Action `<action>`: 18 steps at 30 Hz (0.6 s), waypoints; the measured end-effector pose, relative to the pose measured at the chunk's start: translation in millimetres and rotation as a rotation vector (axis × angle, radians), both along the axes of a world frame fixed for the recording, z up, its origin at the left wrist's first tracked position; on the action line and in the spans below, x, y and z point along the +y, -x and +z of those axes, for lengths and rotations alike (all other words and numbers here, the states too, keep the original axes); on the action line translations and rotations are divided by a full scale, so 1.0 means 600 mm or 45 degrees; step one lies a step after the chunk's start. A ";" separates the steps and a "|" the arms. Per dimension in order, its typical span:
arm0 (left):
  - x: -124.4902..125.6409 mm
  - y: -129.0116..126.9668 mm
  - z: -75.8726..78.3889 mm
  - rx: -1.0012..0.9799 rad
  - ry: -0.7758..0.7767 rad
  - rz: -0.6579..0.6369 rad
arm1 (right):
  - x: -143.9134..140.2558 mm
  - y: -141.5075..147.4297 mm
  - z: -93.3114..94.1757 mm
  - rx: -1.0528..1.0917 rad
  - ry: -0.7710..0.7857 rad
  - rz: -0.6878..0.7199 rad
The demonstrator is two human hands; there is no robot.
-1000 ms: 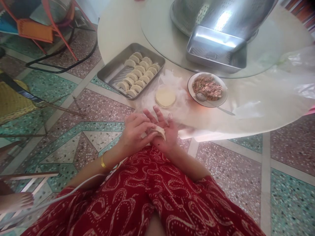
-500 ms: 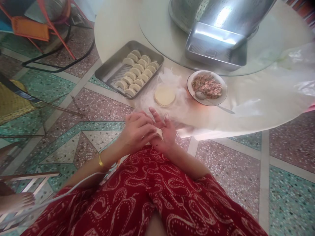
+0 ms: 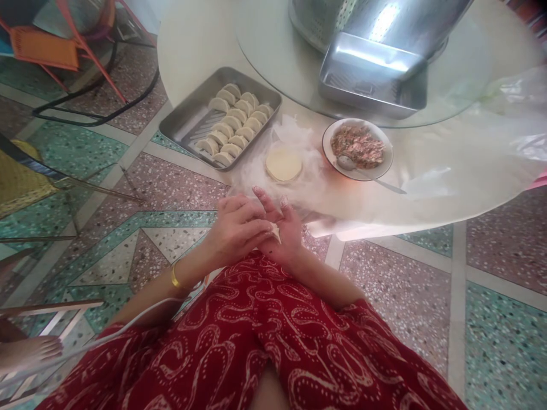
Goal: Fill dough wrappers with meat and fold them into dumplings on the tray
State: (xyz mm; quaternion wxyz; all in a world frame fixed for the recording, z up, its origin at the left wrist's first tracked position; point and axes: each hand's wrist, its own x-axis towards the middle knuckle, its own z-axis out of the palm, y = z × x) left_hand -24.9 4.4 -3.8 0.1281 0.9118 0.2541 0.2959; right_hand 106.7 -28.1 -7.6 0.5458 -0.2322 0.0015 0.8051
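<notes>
A small dumpling (image 3: 276, 232) shows only as a pale edge of dough between my hands; the rest of it is covered by fingers. My left hand (image 3: 238, 223), a yellow bracelet on its wrist, bends over it with the fingers closed on the dough. Underneath, my right hand (image 3: 290, 234) holds it, palm turned up, two floury fingers stretched towards the table. Just beyond the hands, round dough wrappers (image 3: 284, 163) lie on a floured patch. To their right is a bowl of meat filling (image 3: 358, 146) with a spoon (image 3: 387, 185) in it.
A metal tray (image 3: 182, 122) with rows of dumplings stands at the table's left edge. On the glass turntable (image 3: 273, 62) are an upended perforated metal container (image 3: 401, 23) and another metal tray (image 3: 371, 102). Chairs and another person's foot (image 3: 32, 352) are at left.
The left fingers have shifted slightly over the right palm, and the dumpling's pale edge now shows more, farther right. The whole view has moved a little.
</notes>
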 end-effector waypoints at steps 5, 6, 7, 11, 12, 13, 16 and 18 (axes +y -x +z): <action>-0.002 0.000 0.003 -0.008 -0.003 0.008 | 0.000 0.000 -0.013 -0.003 -0.066 0.014; -0.002 0.000 0.003 -0.005 0.002 0.003 | 0.000 0.000 -0.016 -0.005 -0.085 0.024; -0.002 0.000 0.004 -0.005 0.003 -0.005 | 0.001 0.000 -0.019 -0.009 -0.097 0.028; -0.002 -0.002 0.003 0.000 -0.017 -0.043 | 0.000 0.003 -0.024 -0.015 -0.085 0.025; -0.002 -0.003 0.003 0.000 -0.015 -0.049 | -0.001 0.003 -0.023 -0.011 -0.063 0.019; -0.002 -0.004 0.003 -0.003 -0.009 -0.055 | -0.001 0.003 -0.022 -0.007 -0.041 0.010; 0.000 -0.004 0.005 -0.029 0.017 -0.072 | -0.001 0.002 -0.019 -0.007 -0.004 -0.005; 0.003 -0.003 0.007 -0.008 0.034 -0.101 | 0.002 0.003 -0.019 -0.025 0.012 -0.003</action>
